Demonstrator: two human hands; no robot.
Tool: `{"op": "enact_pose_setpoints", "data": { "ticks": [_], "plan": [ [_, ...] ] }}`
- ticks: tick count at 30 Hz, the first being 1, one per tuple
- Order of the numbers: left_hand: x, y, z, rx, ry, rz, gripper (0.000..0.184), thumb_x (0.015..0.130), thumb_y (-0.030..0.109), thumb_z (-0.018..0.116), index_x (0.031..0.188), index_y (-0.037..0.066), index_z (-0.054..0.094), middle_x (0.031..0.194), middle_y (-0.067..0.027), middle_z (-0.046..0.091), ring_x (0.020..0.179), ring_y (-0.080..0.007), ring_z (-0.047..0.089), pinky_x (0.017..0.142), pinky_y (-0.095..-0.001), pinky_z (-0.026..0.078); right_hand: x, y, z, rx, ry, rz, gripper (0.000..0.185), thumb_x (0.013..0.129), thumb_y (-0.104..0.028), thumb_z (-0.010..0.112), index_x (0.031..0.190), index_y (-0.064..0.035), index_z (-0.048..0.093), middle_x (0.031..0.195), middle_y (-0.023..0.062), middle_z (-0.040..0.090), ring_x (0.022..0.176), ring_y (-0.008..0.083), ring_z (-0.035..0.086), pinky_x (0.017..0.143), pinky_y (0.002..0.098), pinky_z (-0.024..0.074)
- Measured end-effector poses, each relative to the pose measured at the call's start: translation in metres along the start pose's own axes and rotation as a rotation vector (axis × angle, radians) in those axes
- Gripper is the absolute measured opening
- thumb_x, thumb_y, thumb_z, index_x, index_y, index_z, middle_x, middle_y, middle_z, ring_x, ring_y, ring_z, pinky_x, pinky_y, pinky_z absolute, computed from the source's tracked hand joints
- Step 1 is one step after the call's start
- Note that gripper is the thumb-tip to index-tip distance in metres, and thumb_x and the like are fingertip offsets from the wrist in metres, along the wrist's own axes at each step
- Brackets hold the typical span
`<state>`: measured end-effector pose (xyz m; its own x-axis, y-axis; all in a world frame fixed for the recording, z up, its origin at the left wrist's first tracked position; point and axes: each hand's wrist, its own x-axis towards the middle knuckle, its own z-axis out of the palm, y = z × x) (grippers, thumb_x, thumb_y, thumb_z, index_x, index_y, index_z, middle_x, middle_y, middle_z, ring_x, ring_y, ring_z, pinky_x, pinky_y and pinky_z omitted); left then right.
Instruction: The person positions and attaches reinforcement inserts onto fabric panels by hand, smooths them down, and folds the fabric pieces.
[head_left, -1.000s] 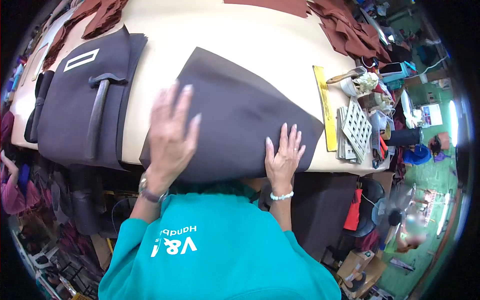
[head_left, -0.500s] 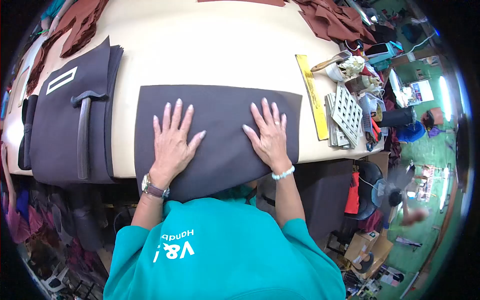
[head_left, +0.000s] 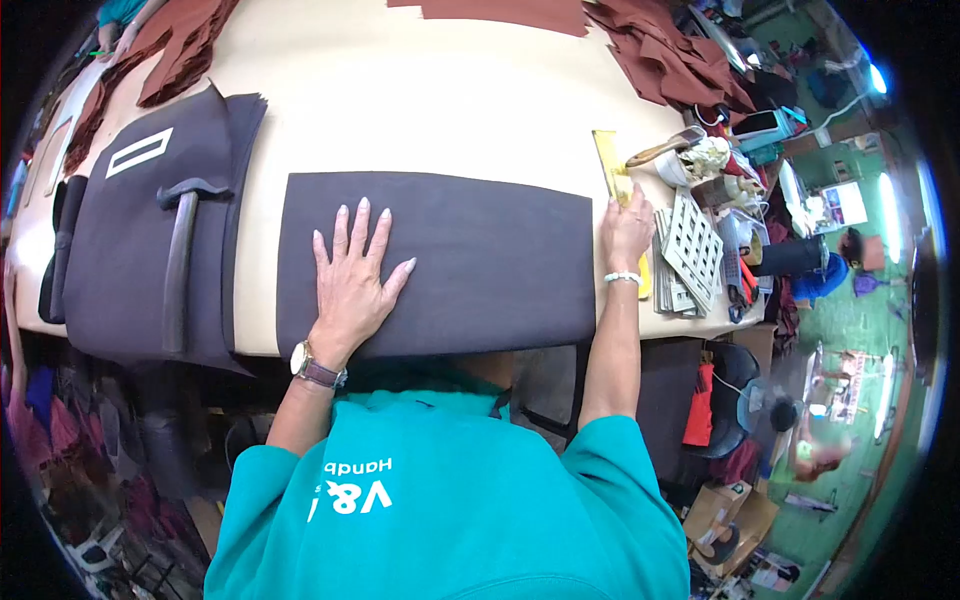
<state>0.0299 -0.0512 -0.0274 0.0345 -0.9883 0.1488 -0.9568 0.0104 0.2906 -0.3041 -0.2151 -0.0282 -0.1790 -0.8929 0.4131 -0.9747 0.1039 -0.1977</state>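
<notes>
A dark sheet point(head_left: 480, 265) lies flat across the near edge of the pale table. My left hand point(head_left: 355, 285) rests spread on the left half of the sheet, a watch on its wrist. Beyond the sheet's right side, my right hand point(head_left: 627, 235) is on the yellow ruler point(head_left: 608, 160), its fingers closed on the ruler's middle and covering part of it. Just right of that hand is a stack of pale slotted plates point(head_left: 692, 245).
On the left, a hammer point(head_left: 180, 265) lies on a dark stack of sheets point(head_left: 120, 240). Reddish-brown pieces point(head_left: 675, 50) lie at the far right, near a brush point(head_left: 665, 147) and a white bowl point(head_left: 676, 170). Another person's arm point(head_left: 130, 35) shows at the top left.
My right hand has left the dark sheet and moved right, closing on the yellow ruler. The sheet now lies squarer and flatter under my left hand.
</notes>
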Motion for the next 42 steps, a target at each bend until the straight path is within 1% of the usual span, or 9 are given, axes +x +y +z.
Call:
{"op": "enact_pose_setpoints", "data": {
  "ticks": [6,12,13,15,18,23,29,33,42],
  "plan": [
    [-0.011,0.002,0.001,-0.008,0.013,-0.039,0.066,0.087,0.045,0.052,0.14,0.012,0.033,0.147,-0.0144,0.024,0.136,-0.0355,0.019,0.106,-0.0589,0.014,-0.02,-0.024,-0.038,0.131,0.055,-0.057,0.054,0.073,-0.02,0.07,0.121,-0.0036,0.051,0.105,0.0175,0.054,0.092,0.0323,0.058,0.077,0.0419,0.0488],
    [-0.013,-0.004,-0.001,-0.387,0.281,-0.09,0.078,0.088,0.034,0.056,0.143,0.001,0.013,0.148,-0.0216,0.017,0.137,-0.0369,0.016,0.11,-0.0494,0.015,-0.035,-0.108,-0.121,0.638,0.247,-0.246,0.019,0.089,-0.011,0.057,0.1,0.003,0.063,0.084,0.0152,0.063,0.078,0.0237,0.063,0.07,0.0336,0.0509],
    [-0.013,-0.007,-0.001,-0.484,0.354,-0.098,0.079,0.088,0.032,0.056,0.143,-0.001,0.011,0.147,-0.0228,0.017,0.136,-0.0377,0.016,0.11,-0.0477,0.016,-0.045,-0.127,-0.126,0.823,0.092,-0.191,0.02,0.087,-0.011,0.059,0.1,0.0036,0.062,0.085,0.015,0.064,0.076,0.0222,0.064,0.068,0.0337,0.0511],
    [-0.014,-0.01,-0.003,-0.595,0.414,-0.121,0.078,0.088,0.029,0.055,0.143,-0.002,0.009,0.148,-0.0232,0.015,0.137,-0.0372,0.015,0.111,-0.0447,0.015,-0.061,-0.146,-0.108,0.789,-0.108,-0.413,0.025,0.083,-0.014,0.064,0.102,0.0021,0.062,0.085,0.0172,0.064,0.073,0.0273,0.064,0.067,0.0338,0.0512],
    [-0.018,-0.01,-0.009,-0.588,0.399,-0.116,0.078,0.088,0.027,0.055,0.143,-0.002,0.009,0.147,-0.023,0.016,0.137,-0.0379,0.014,0.111,-0.0449,0.014,-0.079,-0.158,-0.066,0.487,-0.155,-0.677,0.043,0.078,-0.02,0.068,0.114,-0.0001,0.056,0.115,0.0178,0.056,0.105,0.0308,0.054,0.087,0.0367,0.044],
    [-0.032,-0.009,-0.015,-0.254,0.266,-0.098,0.081,0.083,0.028,0.063,0.143,0.0,0.016,0.146,-0.0199,0.023,0.136,-0.0377,0.019,0.108,-0.0523,0.016,-0.098,-0.104,-0.068,0.513,-0.091,-0.226,0.039,0.08,-0.016,0.066,0.112,0.0038,0.057,0.112,0.0209,0.056,0.103,0.0351,0.054,0.091,0.0406,0.0428],
    [-0.031,-0.02,-0.024,-0.13,0.117,-0.161,0.074,0.081,0.026,0.063,0.139,-0.001,0.026,0.141,-0.0193,0.032,0.132,-0.0391,0.025,0.102,-0.0647,0.015,-0.14,-0.071,-0.089,0.359,-0.164,0.007,0.039,0.08,-0.011,0.064,0.114,0.0058,0.055,0.101,0.0187,0.061,0.098,0.0324,0.056,0.086,0.0409,0.0436],
    [-0.027,-0.024,-0.017,-0.125,0.127,-0.144,0.069,0.081,0.026,0.064,0.137,0.003,0.033,0.137,-0.0204,0.036,0.131,-0.038,0.029,0.102,-0.0646,0.016,-0.146,-0.082,-0.078,0.437,-0.12,-0.119,0.041,0.08,-0.01,0.063,0.117,0.0049,0.053,0.099,0.0157,0.063,0.096,0.0305,0.058,0.087,0.0408,0.0431],
    [-0.01,-0.028,-0.015,-0.304,0.232,-0.16,0.06,0.081,0.019,0.063,0.134,0.005,0.039,0.133,-0.0183,0.042,0.129,-0.0345,0.033,0.102,-0.0611,0.02,-0.108,-0.088,-0.046,0.828,-0.145,0.065,0.038,0.085,-0.007,0.057,0.12,0.0058,0.05,0.104,0.0185,0.062,0.1,0.029,0.058,0.091,0.0378,0.0436]
  ]
}}
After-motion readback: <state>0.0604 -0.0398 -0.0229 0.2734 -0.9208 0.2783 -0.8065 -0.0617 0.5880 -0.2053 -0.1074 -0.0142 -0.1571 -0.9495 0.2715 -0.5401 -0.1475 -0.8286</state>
